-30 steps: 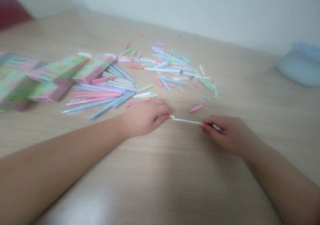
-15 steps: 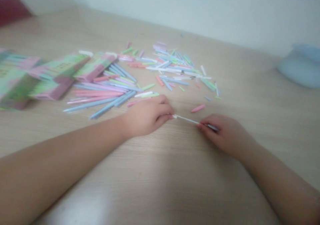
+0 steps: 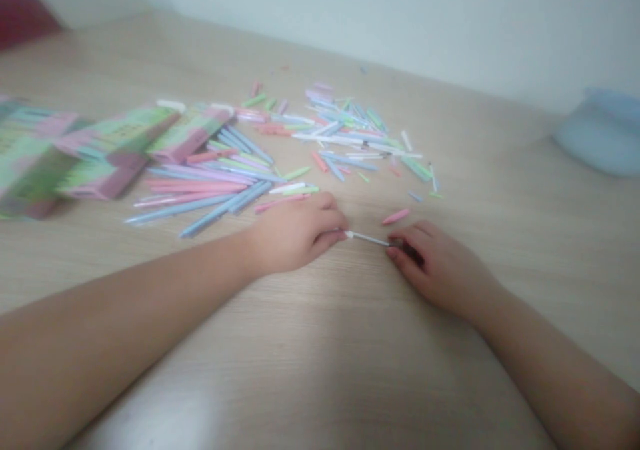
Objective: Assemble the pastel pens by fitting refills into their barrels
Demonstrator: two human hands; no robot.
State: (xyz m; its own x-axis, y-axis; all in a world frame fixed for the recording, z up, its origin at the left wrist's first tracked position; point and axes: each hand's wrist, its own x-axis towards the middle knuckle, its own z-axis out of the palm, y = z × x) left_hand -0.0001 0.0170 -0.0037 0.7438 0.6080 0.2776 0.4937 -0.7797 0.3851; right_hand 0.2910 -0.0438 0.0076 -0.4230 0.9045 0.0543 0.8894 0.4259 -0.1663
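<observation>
Near the middle of the table, my left hand (image 3: 303,233) is closed in a pinch on a pen part with a small white end (image 3: 349,235); the rest of that part is hidden in the fingers. A thin, pale pen refill (image 3: 370,239) runs from this white end to my right hand (image 3: 437,267), whose thumb and fingertips pinch it. Just beyond the right fingers lies a pink pen piece (image 3: 396,217). Several pink, white and green pen pieces (image 3: 287,189) lie right behind my left hand.
A fan of pastel pens (image 3: 215,187) lies to the left, beside green and pink boxes (image 3: 113,150). Farther back is a loose heap of pen parts (image 3: 345,127). A light blue bag-like thing (image 3: 600,133) sits at the far right, and something red (image 3: 25,13) at the far left.
My right hand has moved left toward my left hand, and less of the refill shows between them. The refill's grey end no longer sticks out behind the right fingers. My left hand stays nearly still.
</observation>
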